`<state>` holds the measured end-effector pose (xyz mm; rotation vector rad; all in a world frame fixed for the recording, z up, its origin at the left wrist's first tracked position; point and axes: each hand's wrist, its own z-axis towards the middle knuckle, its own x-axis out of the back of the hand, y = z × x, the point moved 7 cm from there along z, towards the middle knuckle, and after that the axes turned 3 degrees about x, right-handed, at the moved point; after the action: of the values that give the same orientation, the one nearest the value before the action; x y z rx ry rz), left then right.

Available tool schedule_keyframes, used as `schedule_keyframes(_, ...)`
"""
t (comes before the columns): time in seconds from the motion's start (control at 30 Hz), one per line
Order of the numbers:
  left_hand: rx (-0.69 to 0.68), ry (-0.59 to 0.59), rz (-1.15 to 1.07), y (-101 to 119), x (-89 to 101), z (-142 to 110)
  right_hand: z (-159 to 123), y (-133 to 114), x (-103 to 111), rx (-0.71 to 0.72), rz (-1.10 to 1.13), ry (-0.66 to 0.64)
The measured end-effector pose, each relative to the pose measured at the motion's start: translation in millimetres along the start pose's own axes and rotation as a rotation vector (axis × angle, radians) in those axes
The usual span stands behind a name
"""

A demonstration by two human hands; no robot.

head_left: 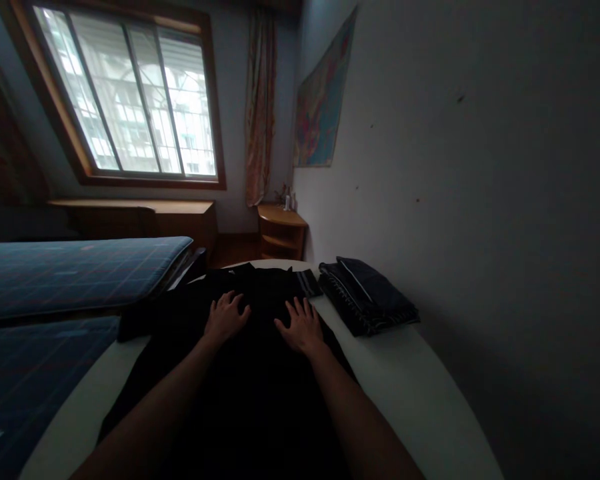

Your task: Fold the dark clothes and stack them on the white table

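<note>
A black short-sleeved shirt [260,373] lies spread over a round white table [395,387], its collar end toward the far edge. Pale stripes mark the cuff of its right sleeve [307,283]. On the upper left part of the cloth rests my left hand [226,317], palm down with fingers apart. My right hand [301,327] lies flat on the upper right part, fingers spread. Neither hand grips the fabric. Just beyond the right sleeve sits a stack of folded dark clothes [367,297].
A blue checked mattress [80,273] borders the table on the left. At the right rises a bare wall [455,220]. A small wooden corner shelf [283,217] and a long wooden desk [180,208] stand farther back, beneath a window [130,93].
</note>
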<state>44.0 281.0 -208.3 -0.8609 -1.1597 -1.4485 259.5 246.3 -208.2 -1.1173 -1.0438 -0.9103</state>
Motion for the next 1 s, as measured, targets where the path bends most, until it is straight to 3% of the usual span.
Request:
schedule_keyframes(0.3,0.019,-0.032,0.154,15,2.5,-93,-85,-12,-4,-0.034,-0.004,0.007)
schedule_keyframes(0.4,-0.007,-0.067,0.16,21,3.4,-104,-101,-15,-5,-0.06,-0.004,-0.017)
schedule_keyframes(0.5,-0.031,-0.1,0.128,21,0.6,-90,-94,-14,-4,-0.118,-0.015,-0.033)
schedule_keyframes(0.7,-0.104,-0.152,0.029,18,-13.3,-29,-41,-5,-7,-0.196,0.012,-0.076)
schedule_keyframes(1.0,-0.179,-0.139,-0.11,17,-24.3,37,13,7,-3,-0.15,0.013,0.086)
